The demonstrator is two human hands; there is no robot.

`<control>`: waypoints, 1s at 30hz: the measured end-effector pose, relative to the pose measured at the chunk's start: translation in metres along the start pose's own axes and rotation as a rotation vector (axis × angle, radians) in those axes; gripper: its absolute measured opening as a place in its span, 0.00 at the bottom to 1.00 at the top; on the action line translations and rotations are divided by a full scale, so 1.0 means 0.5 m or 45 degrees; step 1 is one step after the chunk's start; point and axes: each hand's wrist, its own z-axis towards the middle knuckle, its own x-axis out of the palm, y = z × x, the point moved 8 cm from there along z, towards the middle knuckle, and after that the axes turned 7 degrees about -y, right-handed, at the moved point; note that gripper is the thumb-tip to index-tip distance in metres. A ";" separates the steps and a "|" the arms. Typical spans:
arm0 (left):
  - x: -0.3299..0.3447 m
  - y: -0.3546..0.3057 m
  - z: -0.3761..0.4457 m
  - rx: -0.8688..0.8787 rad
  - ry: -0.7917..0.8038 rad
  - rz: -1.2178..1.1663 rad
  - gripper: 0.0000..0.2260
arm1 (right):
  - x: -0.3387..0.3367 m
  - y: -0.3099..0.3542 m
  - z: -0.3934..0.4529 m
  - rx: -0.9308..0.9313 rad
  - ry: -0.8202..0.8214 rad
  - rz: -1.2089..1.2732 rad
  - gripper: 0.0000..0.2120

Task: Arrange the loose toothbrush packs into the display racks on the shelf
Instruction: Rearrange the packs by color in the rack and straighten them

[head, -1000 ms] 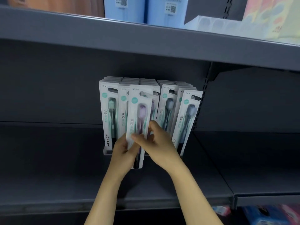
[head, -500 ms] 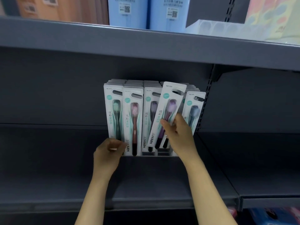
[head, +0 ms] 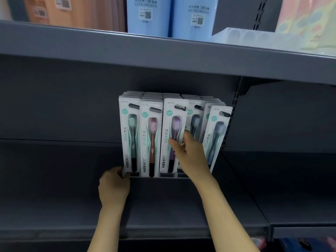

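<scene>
Behind the right hand (head: 192,155), the fourth pack (head: 195,119) is half hidden.

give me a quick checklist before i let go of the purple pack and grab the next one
1. Right hand grips the purple toothbrush pack: ok.
2. Pack upright and level with the green pack and red pack: not ok, it tilts slightly.
3. Pack foot seated in the display rack: cannot tell, the rack front hides it.
4. Left hand steadies the rack's left corner: ok.
5. Blue pack at the right end upright: not ok, it leans right.
</scene>
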 end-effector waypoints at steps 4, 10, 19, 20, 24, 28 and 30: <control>0.001 0.009 0.004 -0.027 -0.001 0.013 0.08 | 0.003 -0.001 0.000 -0.002 0.019 -0.026 0.17; -0.006 0.010 0.002 -0.063 -0.019 -0.002 0.07 | -0.003 0.003 0.000 -0.014 -0.044 -0.045 0.18; -0.007 0.011 0.001 -0.070 -0.013 0.000 0.09 | -0.006 -0.001 0.003 0.033 0.004 -0.052 0.17; -0.007 0.012 0.001 -0.075 -0.012 0.003 0.08 | -0.006 -0.003 0.004 0.034 0.010 -0.057 0.17; -0.006 0.012 0.001 -0.084 -0.016 -0.008 0.08 | -0.006 -0.006 0.008 0.016 0.010 -0.077 0.18; -0.008 0.011 0.000 -0.070 -0.025 0.003 0.09 | -0.001 0.000 0.012 -0.015 0.032 -0.093 0.18; -0.008 0.010 0.000 -0.069 -0.025 0.006 0.09 | -0.001 0.004 0.014 -0.038 0.035 -0.108 0.19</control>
